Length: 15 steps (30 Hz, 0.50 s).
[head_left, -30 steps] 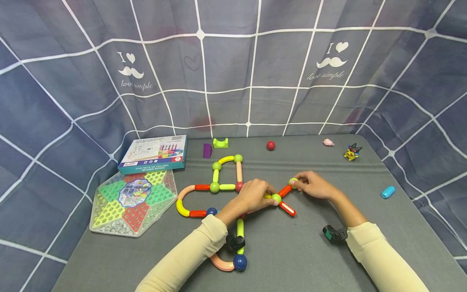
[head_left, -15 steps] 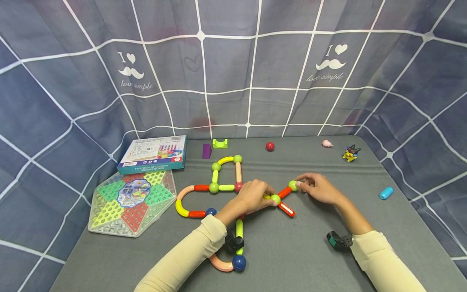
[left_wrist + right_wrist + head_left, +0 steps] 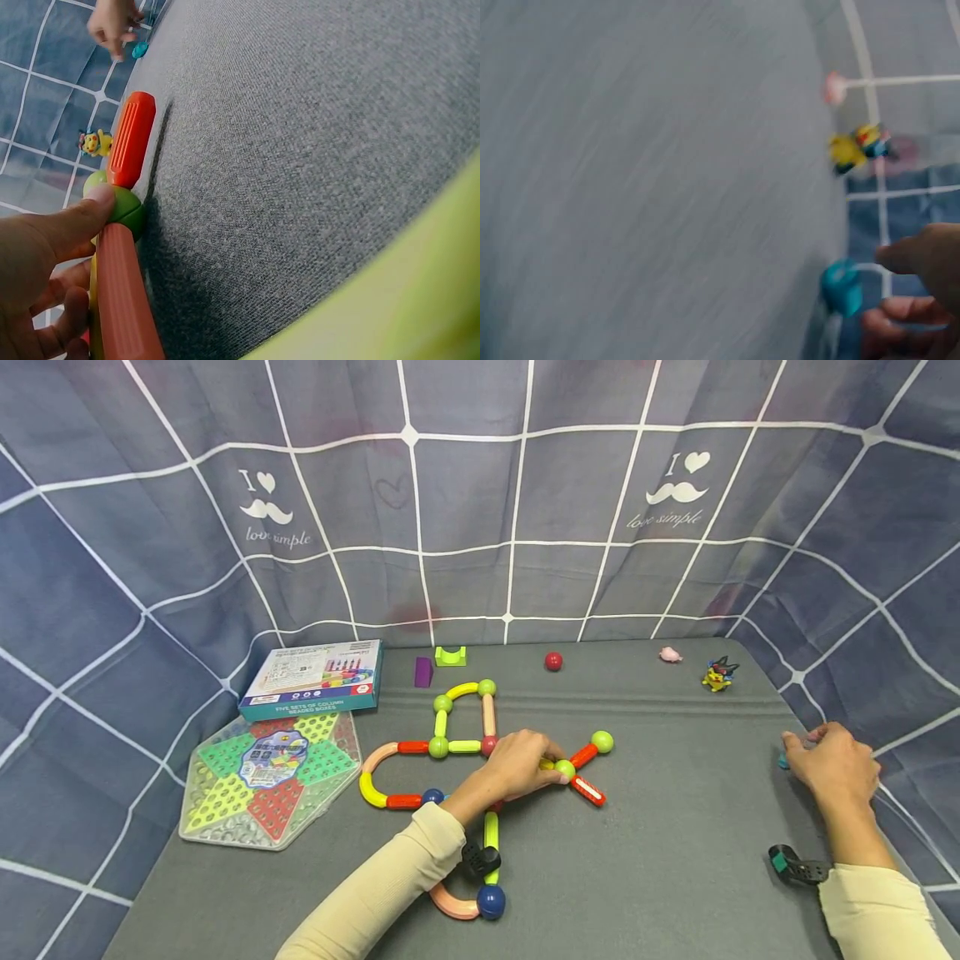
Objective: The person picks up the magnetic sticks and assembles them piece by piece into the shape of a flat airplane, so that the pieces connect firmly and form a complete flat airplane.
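On the grey cloth lies a joined figure of coloured magnetic rods [image 3: 491, 831] and balls. My left hand [image 3: 525, 764] pinches a green ball [image 3: 127, 210] in it, thumb on its near side and fingers curled behind the rods. From that ball two red rods [image 3: 588, 790] fork to the right, one tipped by another green ball [image 3: 602, 742]. Far right, my right hand [image 3: 836, 768] hovers by a short blue rod [image 3: 842, 287], thumb and fingers spread. The right wrist view is blurred but shows a gap between fingers and blue rod.
At left, a boxed set [image 3: 315, 681] overlaps a hexagonal checkers board [image 3: 270, 785]. Along the back stand a purple block [image 3: 423, 672], a green arch block [image 3: 451, 657], a red ball [image 3: 553, 662], a pink toy [image 3: 670, 655] and a yellow figurine [image 3: 719, 674].
My right hand has let go of the end green ball and moved far right to the blue rod. The ball stays on its red rod. The left hand keeps its place.
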Available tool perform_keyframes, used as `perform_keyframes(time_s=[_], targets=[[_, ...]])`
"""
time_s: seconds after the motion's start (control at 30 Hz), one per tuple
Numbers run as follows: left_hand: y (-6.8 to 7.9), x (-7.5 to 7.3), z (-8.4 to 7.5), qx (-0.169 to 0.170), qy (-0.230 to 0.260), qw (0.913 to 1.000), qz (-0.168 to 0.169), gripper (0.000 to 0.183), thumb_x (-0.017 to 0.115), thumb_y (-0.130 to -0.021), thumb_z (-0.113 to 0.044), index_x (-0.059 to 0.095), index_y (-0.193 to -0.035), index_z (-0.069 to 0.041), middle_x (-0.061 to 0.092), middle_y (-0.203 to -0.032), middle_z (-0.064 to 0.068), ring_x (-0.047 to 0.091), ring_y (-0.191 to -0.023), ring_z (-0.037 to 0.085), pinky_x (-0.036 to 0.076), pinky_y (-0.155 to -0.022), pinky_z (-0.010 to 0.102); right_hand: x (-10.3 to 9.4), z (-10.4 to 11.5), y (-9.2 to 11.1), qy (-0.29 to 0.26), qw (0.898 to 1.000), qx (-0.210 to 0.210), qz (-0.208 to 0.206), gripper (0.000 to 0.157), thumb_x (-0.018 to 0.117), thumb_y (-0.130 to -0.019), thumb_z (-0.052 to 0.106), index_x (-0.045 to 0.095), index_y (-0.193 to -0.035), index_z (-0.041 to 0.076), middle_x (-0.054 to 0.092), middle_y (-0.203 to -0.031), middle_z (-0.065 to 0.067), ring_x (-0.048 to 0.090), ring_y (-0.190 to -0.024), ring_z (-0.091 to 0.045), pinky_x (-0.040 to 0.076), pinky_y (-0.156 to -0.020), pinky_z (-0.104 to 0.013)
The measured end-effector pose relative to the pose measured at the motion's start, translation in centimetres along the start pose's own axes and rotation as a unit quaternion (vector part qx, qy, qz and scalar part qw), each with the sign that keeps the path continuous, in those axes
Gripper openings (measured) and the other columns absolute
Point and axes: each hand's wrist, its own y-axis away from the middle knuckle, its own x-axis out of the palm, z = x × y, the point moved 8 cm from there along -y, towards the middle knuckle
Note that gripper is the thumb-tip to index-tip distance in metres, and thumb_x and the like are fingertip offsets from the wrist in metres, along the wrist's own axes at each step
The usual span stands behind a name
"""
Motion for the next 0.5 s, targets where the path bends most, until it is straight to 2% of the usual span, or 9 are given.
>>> perform_keyframes(time_s=[0.07,0.17,0.27,0.33,0.4,0.43,0.5], targets=[[0.0,0.0,0.1,-0.001,-0.003,1.0,-0.001,0.029,0.074,-0.081,-0.043,0.075,-0.103,-0.024,0.07,-0.095,-0.014,0.06,-0.084,0.001,0.045,-0.066,0.021,0.5,-1.1,0.0,0.02,0.999,0.009,0.026,0.056,0.053,-0.091,0.044,0.05,-0.111,-0.009,0.046,-0.109,-0.044,0.041,-0.096,-0.066,0.035,-0.069,-0.064],[0.0,0.0,0.2,-0.003,-0.005,1.0,0.001,0.03,0.074,-0.081,-0.043,0.075,-0.104,-0.024,0.07,-0.096,-0.014,0.059,-0.084,0.0,0.045,-0.066,0.021,1.3,-1.2,0.1,0.03,0.999,-0.015,0.033,0.05,0.054,-0.09,0.037,0.052,-0.107,-0.009,0.047,-0.107,-0.043,0.043,-0.093,-0.064,0.035,-0.069,-0.063],[-0.1,0.0,0.1,-0.002,-0.004,1.0,0.002,0.03,0.073,-0.081,-0.043,0.075,-0.104,-0.024,0.07,-0.096,-0.013,0.059,-0.084,0.001,0.045,-0.066,0.021,2.0,0.7,0.3,0.015,0.997,-0.07,0.04,0.04,0.055,-0.089,0.029,0.058,-0.1,-0.008,0.057,-0.1,-0.036,0.049,-0.089,-0.059,0.035,-0.069,-0.06],[-0.1,0.0,0.1,-0.004,-0.001,1.0,0.004,0.029,0.074,-0.081,-0.042,0.075,-0.104,-0.024,0.07,-0.096,-0.013,0.06,-0.085,0.001,0.045,-0.066,0.022,2.7,3.0,0.8,-0.009,0.991,-0.119,0.057,0.037,0.058,-0.089,0.029,0.061,-0.096,-0.007,0.065,-0.087,-0.025,0.058,-0.077,-0.046,0.039,-0.065,-0.051],[-0.1,0.0,0.1,-0.005,0.003,1.0,0.005,0.029,0.074,-0.081,-0.042,0.075,-0.104,-0.023,0.07,-0.096,-0.013,0.06,-0.086,0.001,0.046,-0.067,0.022,3.8,5.5,1.8,-0.064,0.979,-0.164,0.103,0.036,0.058,-0.091,0.028,0.06,-0.098,-0.008,0.067,-0.075,-0.017,0.061,-0.065,-0.031,0.042,-0.059,-0.041],[0.0,0.0,0.0,-0.006,0.004,1.0,0.006,0.03,0.074,-0.081,-0.042,0.075,-0.104,-0.023,0.07,-0.096,-0.013,0.06,-0.087,0.001,0.046,-0.068,0.022,4.5,6.9,2.4,-0.099,0.969,-0.181,0.133,0.036,0.058,-0.093,0.026,0.06,-0.1,-0.009,0.066,-0.071,-0.014,0.06,-0.061,-0.023,0.043,-0.056,-0.036],[-0.1,0.0,0.0,-0.005,0.006,1.0,0.006,0.03,0.074,-0.081,-0.042,0.075,-0.104,-0.023,0.07,-0.096,-0.013,0.061,-0.088,0.002,0.046,-0.068,0.022,6.0,9.4,3.7,-0.17,0.943,-0.202,0.201,0.035,0.06,-0.094,0.023,0.057,-0.104,-0.01,0.063,-0.067,-0.008,0.056,-0.057,-0.014,0.044,-0.051,-0.029]])
